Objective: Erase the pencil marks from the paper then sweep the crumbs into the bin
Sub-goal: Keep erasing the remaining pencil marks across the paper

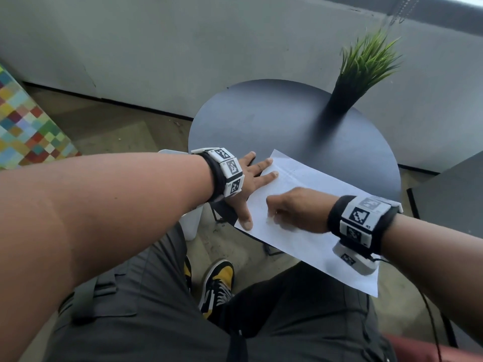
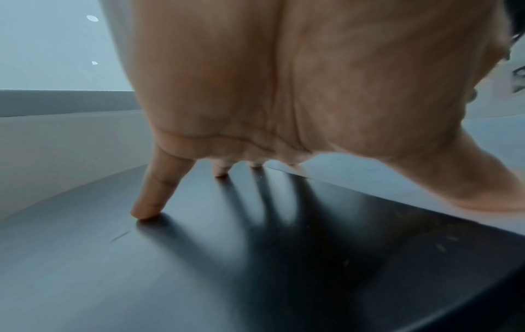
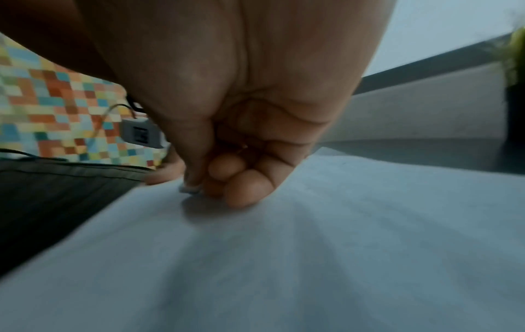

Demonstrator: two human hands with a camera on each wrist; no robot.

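Here: right hand (image 1: 298, 209) fingers pinch eraser (image 3: 188, 189) (blurred) | left hand (image 1: 251, 184) flat on paper (image 1: 308, 246)

we wear black wrist straps (image 1: 337, 215) on both bare forearms, each ringed with white blocks printed with black square codes (image 1: 231, 167). a white camera pod (image 1: 351, 259) with a thin black cable hangs under our right wrist. dark grey trousers (image 1: 146, 309) and black-and-yellow sneakers (image 1: 218, 282) with white laces complete the outfit.
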